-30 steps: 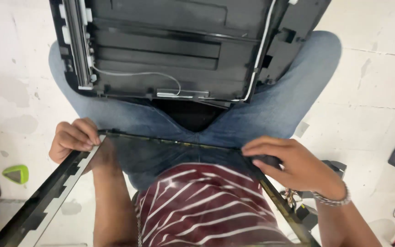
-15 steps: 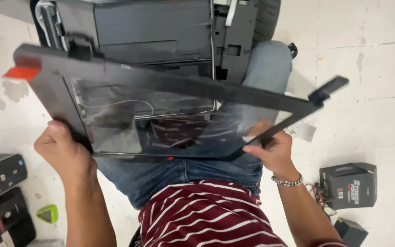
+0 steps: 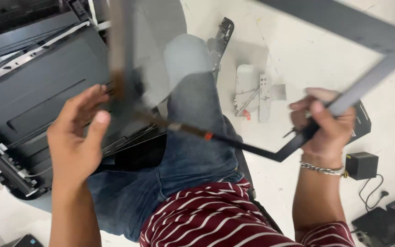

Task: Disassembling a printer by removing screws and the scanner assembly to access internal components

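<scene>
While the fingers of the right hand (image 3: 324,124) are clamped around the dark frame of the glass scanner panel (image 3: 270,151), the left hand (image 3: 76,137) is spread open beside it, above the printer body (image 3: 37,96) resting on the lap. The panel is judged mid-removal; a steadying second grip is called for next.

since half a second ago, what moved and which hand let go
The glass-panelled frame swung up and to the right, now gripped only by the right hand. The left hand has let go and hangs open beside the glass. The dismantled printer body stays on the lap.
</scene>
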